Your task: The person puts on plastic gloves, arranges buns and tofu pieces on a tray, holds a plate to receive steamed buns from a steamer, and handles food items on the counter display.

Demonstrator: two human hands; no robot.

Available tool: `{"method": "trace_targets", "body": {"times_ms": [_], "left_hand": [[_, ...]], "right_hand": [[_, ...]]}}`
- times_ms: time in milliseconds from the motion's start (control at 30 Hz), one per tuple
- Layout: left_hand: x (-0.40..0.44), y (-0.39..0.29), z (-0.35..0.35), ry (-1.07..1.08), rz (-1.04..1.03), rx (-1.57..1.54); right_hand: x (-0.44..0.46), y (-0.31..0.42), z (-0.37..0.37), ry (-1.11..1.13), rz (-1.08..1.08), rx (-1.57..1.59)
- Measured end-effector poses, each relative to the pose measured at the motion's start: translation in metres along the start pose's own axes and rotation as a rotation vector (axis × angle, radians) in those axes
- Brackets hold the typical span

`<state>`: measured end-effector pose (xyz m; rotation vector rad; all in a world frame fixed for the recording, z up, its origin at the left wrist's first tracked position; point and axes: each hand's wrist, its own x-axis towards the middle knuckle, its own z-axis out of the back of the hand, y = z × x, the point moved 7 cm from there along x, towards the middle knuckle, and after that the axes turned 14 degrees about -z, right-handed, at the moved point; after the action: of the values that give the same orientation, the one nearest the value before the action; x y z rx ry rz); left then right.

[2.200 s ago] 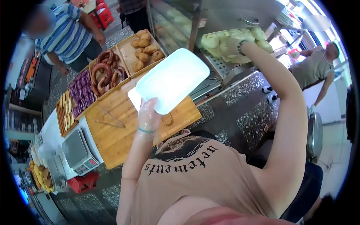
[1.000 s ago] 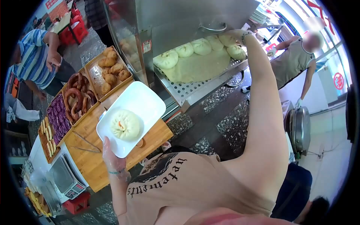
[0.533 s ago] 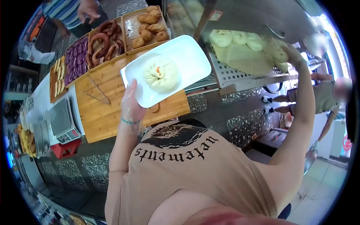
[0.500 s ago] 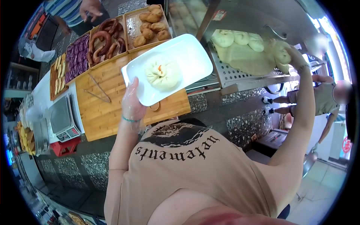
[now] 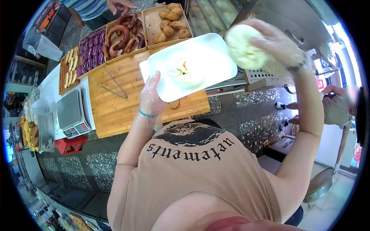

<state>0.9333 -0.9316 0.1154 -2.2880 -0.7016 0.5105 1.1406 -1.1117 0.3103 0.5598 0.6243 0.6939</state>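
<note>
My left hand (image 5: 151,92), in a clear plastic glove, grips the near left edge of a white tray (image 5: 216,57) held above the wooden board. One pleated steamed bun (image 5: 185,72) with an orange bit on top sits in the tray's left half. Over the tray's right end, my right hand (image 5: 278,43) is closed around a second pleated bun (image 5: 246,47); that hand is also gloved and slightly blurred. Behind the bun and hand lies a perforated metal steamer rack (image 5: 256,76), mostly hidden.
Tongs (image 5: 111,85) lie on the wooden board (image 5: 111,119). Beyond it stand baskets of sausages (image 5: 119,34), golden fried pieces (image 5: 169,23) and purple food (image 5: 92,50). A digital scale (image 5: 71,111) is at the left. Another person's hand (image 5: 120,5) reaches over the sausages.
My right hand has lifted a bun off the steamer rack and brought it left to the tray. The tray stays in my left hand, shifted right in view.
</note>
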Motion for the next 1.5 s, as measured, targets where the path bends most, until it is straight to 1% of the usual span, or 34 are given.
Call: {"method": "trace_targets", "body": {"times_ms": [33,100,167,233,300,333,367,400,433,500,567,600,667,700,767,800,867,900,967,1000,1033,1100,1133,1167,1200,1233,1267,1300,1333,1367,1400,1433,1467,1500], "left_hand": [[-0.002,-0.002,0.006,0.009,-0.013,-0.012],[0.0,-0.008,0.012,0.058,-0.019,-0.024],[-0.007,-0.014,0.028,0.017,0.021,-0.102],[-0.014,-0.024,0.035,0.042,0.012,-0.046],[-0.016,-0.033,0.045,0.079,-0.01,0.001],[-0.016,-0.033,0.055,0.161,0.002,-0.015],[-0.014,-0.029,0.071,0.084,-0.024,0.023],[-0.013,-0.032,0.08,0.092,-0.034,0.065],[-0.018,-0.044,0.069,0.072,-0.007,0.002],[-0.01,-0.04,0.087,0.102,0.023,-0.089],[-0.015,-0.055,0.08,0.135,0.054,-0.084],[-0.012,-0.062,0.081,0.132,0.019,-0.086],[-0.015,-0.062,0.085,0.125,0.04,-0.055],[-0.013,-0.062,0.087,0.117,0.025,-0.058],[-0.014,-0.06,0.09,0.147,0.02,-0.02],[-0.016,-0.06,0.093,0.138,0.019,-0.022],[-0.016,-0.06,0.095,0.1,0.085,0.024],[-0.015,-0.06,0.096,0.096,0.08,0.019],[-0.012,-0.059,0.1,0.089,0.086,-0.004],[-0.012,-0.059,0.103,0.084,0.093,-0.005],[-0.008,-0.066,0.107,0.058,0.031,-0.012],[0.004,-0.084,0.11,0.017,-0.057,-0.017],[0.013,-0.091,0.115,0.045,-0.138,-0.06],[0.024,-0.101,0.121,0.027,-0.189,-0.061],[0.034,-0.117,0.12,-0.009,-0.3,-0.039],[0.044,-0.128,0.121,-0.041,-0.303,-0.07],[0.062,-0.135,0.134,-0.082,-0.393,-0.041],[0.075,-0.143,0.141,-0.125,-0.461,-0.035],[0.087,-0.151,0.146,-0.154,-0.526,-0.032],[0.102,-0.157,0.151,-0.14,-0.565,-0.023],[0.113,-0.162,0.155,-0.207,-0.556,-0.021],[0.117,-0.168,0.147,-0.222,-0.574,0.008],[0.128,-0.171,0.143,-0.122,-0.6,0.009],[0.133,-0.171,0.131,-0.079,-0.545,0.008]], "right_hand": [[0.009,0.012,-0.015,0.001,0.01,-0.055],[0.026,0.023,-0.051,0.125,-0.079,0.087],[0.043,0.025,-0.091,0.317,-0.143,0.202],[0.054,0.051,-0.108,0.071,0.033,-0.468],[0.049,0.064,-0.126,-0.173,0.307,-0.625],[0.043,0.071,-0.133,-0.249,0.467,-0.646],[0.041,0.079,-0.139,-0.259,0.487,-0.65],[0.036,0.09,-0.147,-0.246,0.517,-0.648],[0.037,0.093,-0.159,-0.212,0.567,-0.626],[0.029,0.113,-0.178,-0.148,0.473,-0.784],[0.027,0.127,-0.189,-0.138,0.472,-0.813],[0.027,0.135,-0.195,-0.147,0.504,-0.824],[0.034,0.132,-0.215,0.003,0.445,-0.852],[0.039,0.136,-0.219,0.005,0.461,-0.858],[0.044,0.135,-0.231,0.206,0.398,-0.653],[0.044,0.134,-0.233,0.214,0.402,-0.654],[0.036,0.14,-0.232,0.167,0.642,-0.747],[0.033,0.142,-0.231,0.171,0.646,-0.752],[0.027,0.153,-0.212,-0.099,0.575,-0.832],[0.02,0.157,-0.196,-0.272,0.589,-0.791],[0.01,0.156,-0.176,-0.442,0.594,-0.748],[-0.039,0.133,-0.121,-0.921,0.664,-0.539],[-0.06,0.077,-0.096,-1.142,0.673,0.161],[-0.093,0.049,-0.075,-1.443,0.575,0.009],[-0.129,0.019,-0.058,-1.729,0.459,-0.157],[-0.147,-0.028,-0.046,-1.874,0.217,-0.115],[-0.166,-0.113,-0.034,-1.931,-0.098,-0.204],[-0.164,-0.137,-0.045,-1.875,-0.09,0.631],[-0.149,-0.148,-0.057,-1.675,-0.397,1.072],[-0.11,-0.224,-0.048,-1.305,-0.003,1.388],[-0.092,-0.224,-0.039,-1.382,-0.017,0.909],[-0.08,-0.178,-0.047,-1.478,0.088,1.096],[-0.072,-0.188,-0.043,-1.522,0.098,0.95],[-0.068,-0.2,-0.042,-1.545,0.096,0.799]]}}
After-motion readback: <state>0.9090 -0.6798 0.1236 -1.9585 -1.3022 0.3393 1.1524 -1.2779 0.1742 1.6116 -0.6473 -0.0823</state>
